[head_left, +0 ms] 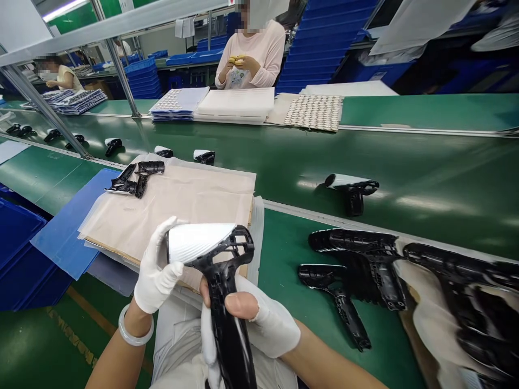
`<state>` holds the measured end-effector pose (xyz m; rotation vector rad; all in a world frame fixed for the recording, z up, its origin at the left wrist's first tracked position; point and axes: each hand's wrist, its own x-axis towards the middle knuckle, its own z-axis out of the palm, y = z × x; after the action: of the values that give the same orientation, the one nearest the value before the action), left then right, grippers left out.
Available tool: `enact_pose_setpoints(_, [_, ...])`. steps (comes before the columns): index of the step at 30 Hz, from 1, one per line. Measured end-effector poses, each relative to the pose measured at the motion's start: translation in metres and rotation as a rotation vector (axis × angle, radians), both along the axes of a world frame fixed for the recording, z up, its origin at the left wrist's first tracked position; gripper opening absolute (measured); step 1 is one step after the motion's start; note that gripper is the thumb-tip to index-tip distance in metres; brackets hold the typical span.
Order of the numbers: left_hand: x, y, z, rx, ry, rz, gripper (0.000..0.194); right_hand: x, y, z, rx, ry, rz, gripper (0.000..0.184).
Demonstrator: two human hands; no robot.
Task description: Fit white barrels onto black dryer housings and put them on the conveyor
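Observation:
A hair dryer housing (200, 241), with a white ribbed barrel and a black handle, is held over my lap. My left hand (157, 275), in a white glove, grips the barrel's left end between thumb and fingers. Around the black handle my right hand (263, 319) is closed, its bare thumb lying across the front; its glove leaves the thumb and a fingertip uncovered. The open frame at the barrel's right end shows through. Beyond my left hand, black housing shells (148, 172) lie on a paper-covered stack (194, 189).
Several black shells (343, 308) lie at right, some on crumpled paper (430, 308). A white-and-black housing (352, 186) sits on the green conveyor (425, 178), more farther left. Blue crates (20, 232) stand at left. Across the belt, a person (253, 54) holds small yellowish pieces.

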<state>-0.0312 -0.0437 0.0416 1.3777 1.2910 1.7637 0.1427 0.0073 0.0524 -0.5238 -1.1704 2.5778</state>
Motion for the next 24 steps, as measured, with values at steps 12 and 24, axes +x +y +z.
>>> enact_pose_setpoints(12, [0.016, -0.001, 0.01, -0.128, 0.048, 0.271, 0.045, -0.007, 0.01, -0.006, 0.4, -0.214, 0.141, 0.02])
enact_pose_setpoints(24, [0.013, -0.007, 0.011, -0.086, 0.055, 0.166, 0.07, -0.015, 0.015, -0.02, 0.686, -0.266, 0.216, 0.02])
